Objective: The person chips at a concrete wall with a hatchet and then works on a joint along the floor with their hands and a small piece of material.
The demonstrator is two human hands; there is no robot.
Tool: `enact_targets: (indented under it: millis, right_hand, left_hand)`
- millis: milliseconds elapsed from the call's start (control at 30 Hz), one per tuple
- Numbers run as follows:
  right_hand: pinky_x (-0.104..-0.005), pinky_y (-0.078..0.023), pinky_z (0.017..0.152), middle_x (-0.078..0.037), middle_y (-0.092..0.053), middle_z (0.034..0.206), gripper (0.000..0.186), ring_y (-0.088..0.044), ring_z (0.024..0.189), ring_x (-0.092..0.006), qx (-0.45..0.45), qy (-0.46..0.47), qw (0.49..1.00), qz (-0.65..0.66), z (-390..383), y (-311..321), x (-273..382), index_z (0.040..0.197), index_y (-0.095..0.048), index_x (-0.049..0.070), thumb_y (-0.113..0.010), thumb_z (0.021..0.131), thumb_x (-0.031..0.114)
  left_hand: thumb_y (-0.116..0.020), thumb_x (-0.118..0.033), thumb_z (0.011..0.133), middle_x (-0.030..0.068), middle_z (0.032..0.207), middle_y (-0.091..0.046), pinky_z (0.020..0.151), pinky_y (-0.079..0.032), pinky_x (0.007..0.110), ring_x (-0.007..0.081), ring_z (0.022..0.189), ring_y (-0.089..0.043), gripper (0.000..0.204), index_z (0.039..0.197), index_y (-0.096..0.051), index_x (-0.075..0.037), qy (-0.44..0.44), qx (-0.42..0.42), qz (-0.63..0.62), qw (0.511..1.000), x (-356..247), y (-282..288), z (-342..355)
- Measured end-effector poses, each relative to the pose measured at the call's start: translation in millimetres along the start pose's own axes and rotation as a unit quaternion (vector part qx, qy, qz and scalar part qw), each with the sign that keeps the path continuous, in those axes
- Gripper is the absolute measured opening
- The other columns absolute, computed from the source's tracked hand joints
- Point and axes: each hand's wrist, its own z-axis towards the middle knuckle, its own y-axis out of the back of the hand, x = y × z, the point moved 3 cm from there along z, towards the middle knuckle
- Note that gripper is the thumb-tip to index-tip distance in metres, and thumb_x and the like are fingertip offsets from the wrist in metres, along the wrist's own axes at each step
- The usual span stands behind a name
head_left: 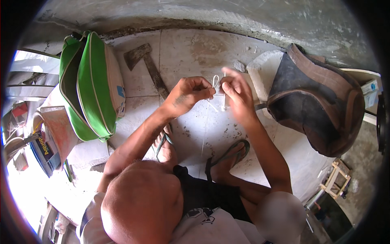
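Observation:
My left hand (187, 94) pinches a white string (215, 78) between thumb and forefinger, just left of the middle of the view. A small loop of the string stands up between my two hands. My right hand (239, 94) is closed on the string's other side, its upper fingers raised and slightly blurred. Short white ends hang below the fingers, and a thin strand runs down toward the floor. Beyond my left forearm a hatchet (153, 73) lies on the tiles, its rusty head pointing away from me.
At left stand a green bag (95, 85) and a stained bucket (61, 122). A black and brown bag (317, 105) sits at right, against a pale block (262, 67). A concrete wall (252, 20) closes the far side. A small wooden frame (336, 179) lies lower right.

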Motion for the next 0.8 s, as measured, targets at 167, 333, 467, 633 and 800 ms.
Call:
enact_targets:
  millis: [167,333,467,633,800]
  right_hand:
    - [-0.032,-0.052,0.077,-0.009,-0.055,0.103,0.044,-0.06,0.089,-0.0235,0.054,0.394,0.789,-0.467,-5.6,1.1,37.4,0.113,-0.065,0.011,-0.072,0.072,-0.003]
    - [-0.0329,-0.052,0.074,-0.009,-0.056,0.102,0.035,-0.06,0.089,-0.0216,0.109,0.442,0.724,-0.519,-3.7,-12.3,45.1,0.1,-0.069,0.01,-0.073,0.067,-0.002]
    - [-0.0328,-0.051,0.073,-0.008,-0.057,0.095,0.021,-0.06,0.086,-0.0218,0.141,0.428,0.72,-0.528,-2.1,-17.5,55.4,0.089,-0.07,0.008,-0.073,0.069,0.0]
    - [-0.0288,-0.046,0.072,-0.007,-0.061,0.083,0.011,-0.059,0.079,-0.0183,0.148,0.118,0.881,-0.434,0.3,-8.5,44.0,0.087,-0.07,0.004,-0.072,0.081,0.014]
    - [-0.024,-0.044,0.072,-0.004,-0.066,0.08,0.021,-0.055,0.075,-0.0095,0.071,-0.169,0.972,-0.148,-8.4,-7.7,21.1,0.087,-0.069,-0.002,-0.07,0.082,0.019]
  left_hand:
    - [-0.066,-0.02,0.091,0.0028,0.082,-0.065,0.079,-0.044,0.026,0.0099,0.082,-0.058,0.021,0.093,-0.065,0.001,0.021,0.097,-0.064,0.993,-5.6,4.2,0.4]
    - [-0.069,-0.024,0.089,0.0027,0.082,-0.066,0.075,-0.044,0.026,0.0094,0.08,-0.056,0.025,0.091,-0.066,0.001,0.034,0.132,-0.039,0.99,-10.1,4.3,-6.3]
    - [-0.068,-0.023,0.09,0.0023,0.083,-0.066,0.073,-0.044,0.027,0.0085,0.08,-0.056,0.025,0.09,-0.066,0.002,0.025,0.133,0.0,0.991,-18.2,6.6,-7.7]
    - [-0.069,-0.013,0.086,0.004,0.082,-0.065,0.075,-0.045,0.029,0.0136,0.085,-0.059,0.013,0.09,-0.066,-0.001,-0.076,0.013,0.247,0.966,-36.5,15.5,-12.3]
    - [-0.068,-0.012,0.082,0.0063,0.082,-0.066,0.076,-0.044,0.037,0.025,0.08,-0.058,0.007,0.086,-0.068,-0.005,-0.194,-0.034,0.344,0.918,-48.8,11.0,-15.5]
